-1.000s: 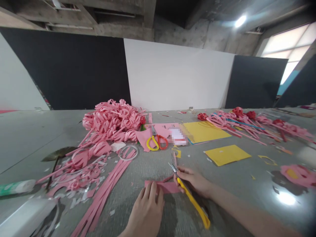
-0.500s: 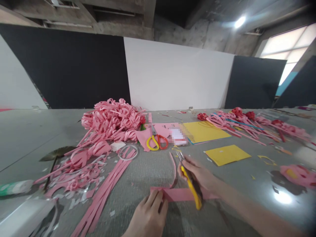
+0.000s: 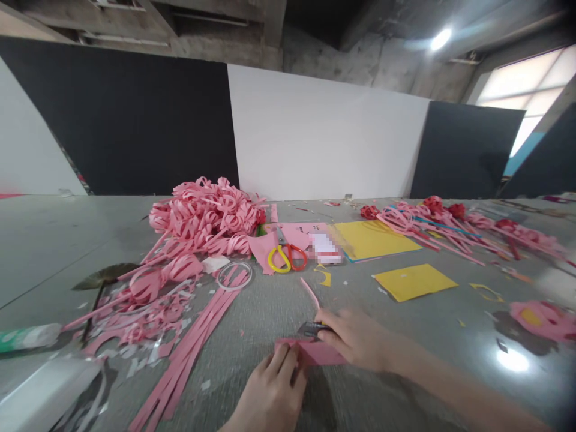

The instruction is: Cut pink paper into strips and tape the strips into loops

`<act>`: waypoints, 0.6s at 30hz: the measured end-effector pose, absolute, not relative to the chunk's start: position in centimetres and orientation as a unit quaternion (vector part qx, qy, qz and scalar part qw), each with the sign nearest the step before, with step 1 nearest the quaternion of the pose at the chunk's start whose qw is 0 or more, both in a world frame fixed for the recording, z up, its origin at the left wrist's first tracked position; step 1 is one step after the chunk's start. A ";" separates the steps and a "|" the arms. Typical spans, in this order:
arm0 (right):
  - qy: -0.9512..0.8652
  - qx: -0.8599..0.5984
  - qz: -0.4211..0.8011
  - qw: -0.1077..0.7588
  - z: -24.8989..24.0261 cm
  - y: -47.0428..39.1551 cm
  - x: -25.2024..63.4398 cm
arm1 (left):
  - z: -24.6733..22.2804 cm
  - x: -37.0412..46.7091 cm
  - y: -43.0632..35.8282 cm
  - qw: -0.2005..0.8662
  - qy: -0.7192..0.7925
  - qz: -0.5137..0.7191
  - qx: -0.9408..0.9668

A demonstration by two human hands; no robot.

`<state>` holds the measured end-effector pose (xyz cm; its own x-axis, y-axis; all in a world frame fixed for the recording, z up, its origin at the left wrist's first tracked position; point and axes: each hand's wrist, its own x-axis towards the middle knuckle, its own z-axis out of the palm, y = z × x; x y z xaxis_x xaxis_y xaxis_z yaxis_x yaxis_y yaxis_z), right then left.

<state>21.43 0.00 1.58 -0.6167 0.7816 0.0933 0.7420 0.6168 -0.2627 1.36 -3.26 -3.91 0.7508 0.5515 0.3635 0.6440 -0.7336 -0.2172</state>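
Observation:
My left hand [image 3: 272, 390] presses its closed fingers on the left end of a pink paper strip [image 3: 328, 354] lying on the grey surface. My right hand [image 3: 353, 339] is wrapped round a dark tool with a yellow part [image 3: 315, 328], its tip over the strip's upper edge, close to my left fingertips. Most of its handle is hidden in the hand. A narrow pink strip [image 3: 309, 292] curves up beyond my right fingers. Behind lie scissors [image 3: 288, 258] with yellow and red handles.
At the left are a heap of pink paper loops [image 3: 207, 216], long pink strips [image 3: 198, 342], a tape roll [image 3: 234, 276] and scraps. Yellow sheets [image 3: 416, 282] lie to the right, with pink and red paper flowers [image 3: 432, 219] behind. A white bottle [image 3: 31, 337] is far left.
My right hand has moved down and left with the tool, bringing its tip from above the strip to the strip's edge. My left hand has stayed nearly in place.

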 end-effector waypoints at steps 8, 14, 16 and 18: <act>-0.893 -0.433 0.069 0.100 0.6 0.5 21.6 | -3.6 1.4 -3.4 0.166 -0.325 -0.124 -0.923; -0.852 -0.504 -0.001 0.143 -0.3 2.1 22.3 | -3.8 1.3 -3.3 0.166 -0.323 -0.126 -0.923; -0.841 -0.514 -0.037 0.164 -0.1 2.5 22.7 | -4.0 1.3 -3.3 0.162 -0.327 -0.130 -0.922; -0.842 -0.503 -0.065 0.185 0.4 2.6 22.9 | -4.0 1.3 -3.2 0.145 -0.342 -0.137 -0.918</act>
